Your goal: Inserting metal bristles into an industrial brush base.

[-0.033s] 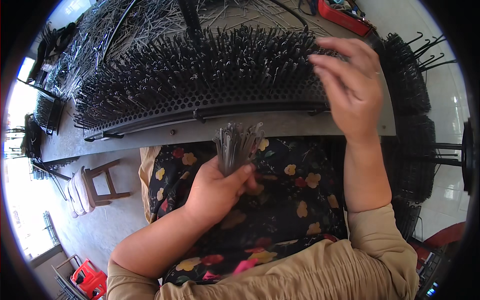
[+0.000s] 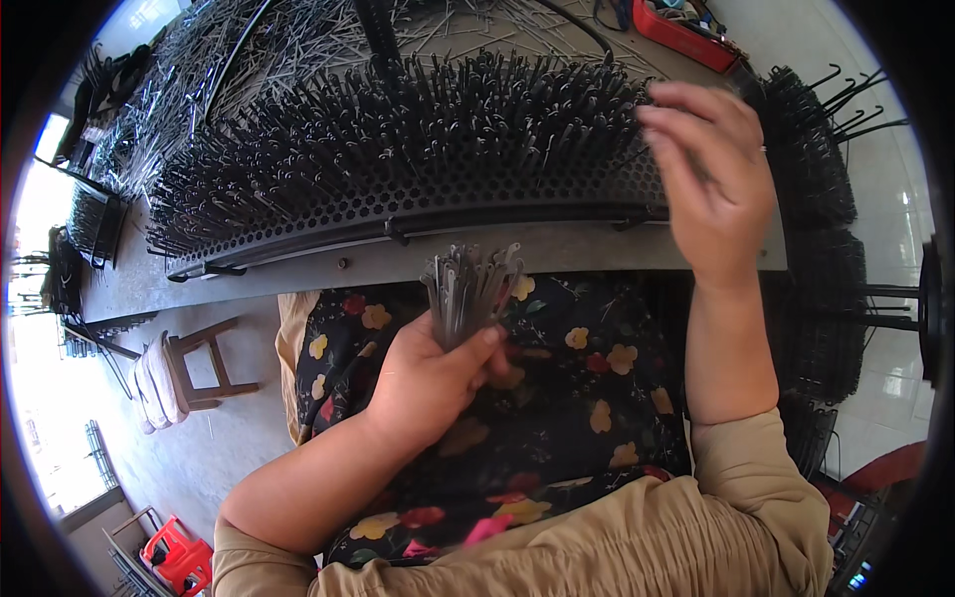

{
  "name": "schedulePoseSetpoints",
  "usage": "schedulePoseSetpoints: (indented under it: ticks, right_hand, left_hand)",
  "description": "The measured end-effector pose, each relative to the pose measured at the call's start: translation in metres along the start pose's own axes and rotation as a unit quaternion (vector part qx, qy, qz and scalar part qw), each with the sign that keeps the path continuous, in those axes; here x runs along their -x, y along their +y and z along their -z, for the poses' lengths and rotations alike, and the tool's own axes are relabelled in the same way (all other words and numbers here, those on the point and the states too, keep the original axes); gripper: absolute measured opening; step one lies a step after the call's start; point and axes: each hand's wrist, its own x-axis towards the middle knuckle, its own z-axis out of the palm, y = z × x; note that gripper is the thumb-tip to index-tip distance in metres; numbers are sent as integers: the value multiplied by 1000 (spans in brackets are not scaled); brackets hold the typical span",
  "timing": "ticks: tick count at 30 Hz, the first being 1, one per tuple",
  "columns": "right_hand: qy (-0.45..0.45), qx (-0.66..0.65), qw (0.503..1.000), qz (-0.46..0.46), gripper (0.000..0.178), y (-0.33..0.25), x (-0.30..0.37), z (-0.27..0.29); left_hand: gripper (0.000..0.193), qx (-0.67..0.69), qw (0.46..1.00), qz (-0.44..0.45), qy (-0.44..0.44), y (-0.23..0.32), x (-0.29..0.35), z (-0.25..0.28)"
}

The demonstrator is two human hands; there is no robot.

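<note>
My left hand is wrapped round a bundle of thin grey metal strips, held upright over my lap. Their upper ends fan out, and some show small holes. Up at the right end of a long black perforated rack is my right hand. Its fingers are curved, with gaps between the tips, and I make out nothing in them. Dark thin metal pieces with hooked or looped tips stand densely in the rack. Holes show bare along its near edge and right end.
Loose metal strips lie heaped on the table behind the rack. A red tray sits at the far right. Dark racks with hooks stand to the right. A wooden stool and a red plastic stool are at left.
My right hand has shifted slightly right and a little down, away from the standing pieces. The left hand and its bundle have hardly moved.
</note>
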Motion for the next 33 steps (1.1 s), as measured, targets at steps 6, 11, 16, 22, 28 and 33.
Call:
schedulePoseSetpoints:
  ticks: [6, 11, 16, 22, 28, 33]
  right_hand:
    - [-142, -245, 906, -316, 17, 1, 29, 12]
    - [-94, -315, 877, -349, 10, -9, 26, -11]
    - [-270, -451, 762, -378, 15, -57, 55, -31]
    - [-213, -474, 700, -489, 16, -51, 39, -26]
    - [102, -179, 976, -78, 24, -15, 19, -31]
    - [91, -96, 991, -5, 23, -15, 12, -30]
  left_hand:
    - [7, 7, 1000, 12, 2, 0, 1, 0]
    - [7, 9, 1000, 3, 0, -1, 2, 0]
    - [7, -4, 999, -33, 6, -2, 6, -1]
    - [7, 12, 999, -38, 28, -2, 5, 1]
    - [7, -11, 999, -20, 27, -2, 6, 2]
    - [8, 3, 1000, -23, 14, -4, 6, 3]
